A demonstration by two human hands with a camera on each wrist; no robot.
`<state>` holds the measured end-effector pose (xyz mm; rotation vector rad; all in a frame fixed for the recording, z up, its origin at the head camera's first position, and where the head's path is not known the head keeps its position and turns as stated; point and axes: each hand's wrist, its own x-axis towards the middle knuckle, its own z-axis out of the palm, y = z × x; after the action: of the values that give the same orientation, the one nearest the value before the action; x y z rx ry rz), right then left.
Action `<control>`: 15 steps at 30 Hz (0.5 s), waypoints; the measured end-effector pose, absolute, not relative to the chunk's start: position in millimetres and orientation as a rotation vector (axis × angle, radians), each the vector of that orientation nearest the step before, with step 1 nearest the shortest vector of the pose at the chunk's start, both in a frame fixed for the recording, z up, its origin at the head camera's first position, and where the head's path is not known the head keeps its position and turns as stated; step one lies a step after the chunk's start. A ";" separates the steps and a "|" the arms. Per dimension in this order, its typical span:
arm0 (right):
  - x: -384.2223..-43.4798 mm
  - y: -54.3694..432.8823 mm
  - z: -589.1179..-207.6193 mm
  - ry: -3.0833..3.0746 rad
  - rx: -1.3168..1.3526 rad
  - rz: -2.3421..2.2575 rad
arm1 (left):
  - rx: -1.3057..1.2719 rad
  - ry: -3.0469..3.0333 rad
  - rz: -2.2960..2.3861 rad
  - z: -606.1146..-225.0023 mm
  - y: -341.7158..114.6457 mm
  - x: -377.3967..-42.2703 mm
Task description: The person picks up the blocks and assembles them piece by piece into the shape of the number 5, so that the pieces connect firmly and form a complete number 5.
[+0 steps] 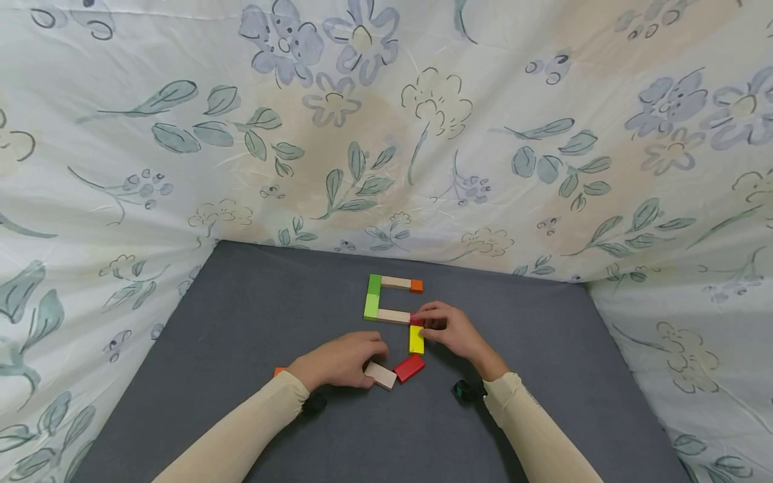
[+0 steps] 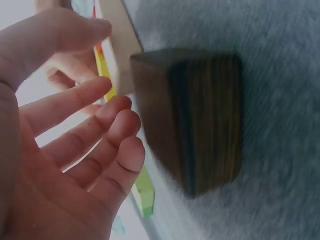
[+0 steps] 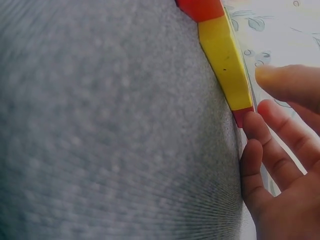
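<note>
My left hand (image 1: 341, 360) is at the left end of a pale wooden block (image 1: 382, 376), its thumb and index fingertips spread apart beside it. In the left wrist view, a dark brown striped block (image 2: 210, 125) stands close by the fingertips; the hand mostly hides it from the head view. My right hand (image 1: 454, 330) is at the joint of a yellow block (image 1: 416, 341) and a crimson block (image 3: 241, 117), fingertips at the crimson one and thumb beside the yellow one. A red block (image 1: 409, 368) lies slanted between the yellow and pale blocks.
Farther back, two green blocks (image 1: 372, 297), pale blocks (image 1: 395, 282) and a small orange block (image 1: 417, 286) continue the flat line. Another orange block (image 1: 280, 370) shows partly behind the left wrist. Floral cloth (image 1: 386, 168) rises behind the grey table (image 1: 272, 295).
</note>
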<state>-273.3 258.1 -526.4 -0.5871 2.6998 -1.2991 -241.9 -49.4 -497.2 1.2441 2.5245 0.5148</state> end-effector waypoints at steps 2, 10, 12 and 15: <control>-273.2 258.0 -526.7 2.704 -0.599 -1.296 | 1.220 2.534 0.541 -497.3 -53.3 -243.0; -257.6 258.8 -516.8 2.809 -0.698 -1.280 | 1.173 2.555 0.568 -484.6 -76.8 -241.9; -247.8 257.6 -510.0 2.840 -0.748 -1.249 | 1.182 2.576 0.547 -480.8 -86.5 -240.4; -228.2 253.5 -496.7 2.901 -0.819 -1.152 | 1.208 2.615 0.504 -475.7 -102.8 -237.9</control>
<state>-228.2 253.5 -496.7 -0.8193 2.9012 -1.1517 -237.9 -102.8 -475.7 1.2076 2.6145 0.5040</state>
